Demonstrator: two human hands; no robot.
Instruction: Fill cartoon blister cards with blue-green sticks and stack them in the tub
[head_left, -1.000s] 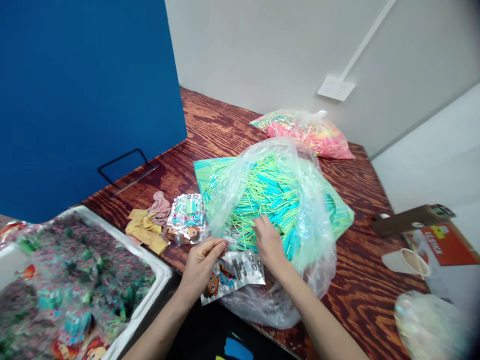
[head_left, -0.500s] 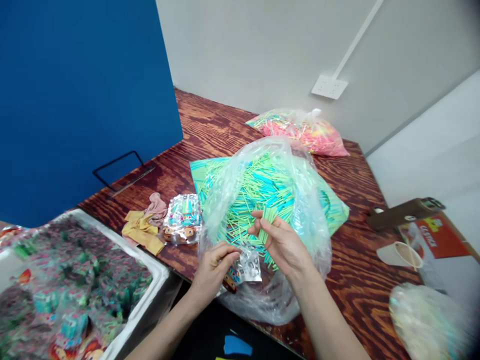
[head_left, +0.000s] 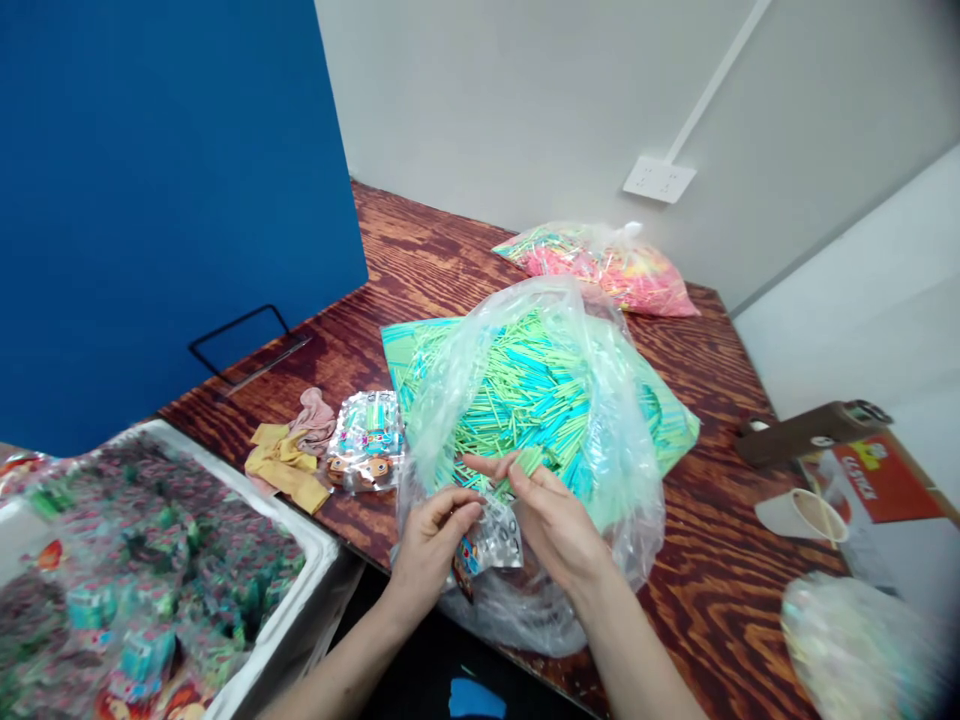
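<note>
My left hand pinches the edge of a silver printed packet near the front of the table. Close beside it, my right hand is closed around a small bundle of thin green sticks, held at the packet's upper end; whether the sticks are inside the packet I cannot tell. Both hands are over the near rim of a large clear plastic bag. Loose green and blue sticks fill that bag. Left of it lies another silver packet with a cartoon print and sticks showing.
A white-rimmed box of filled packets stands at lower left. Finger cots or cloth scraps lie nearby. Behind is a tied bag of pink and green sticks. A paper cup, brown bottle and blurred bag are at right.
My right hand has moved down and left with the green sticks, closer to the packet in my left hand. The left hand has barely moved.
</note>
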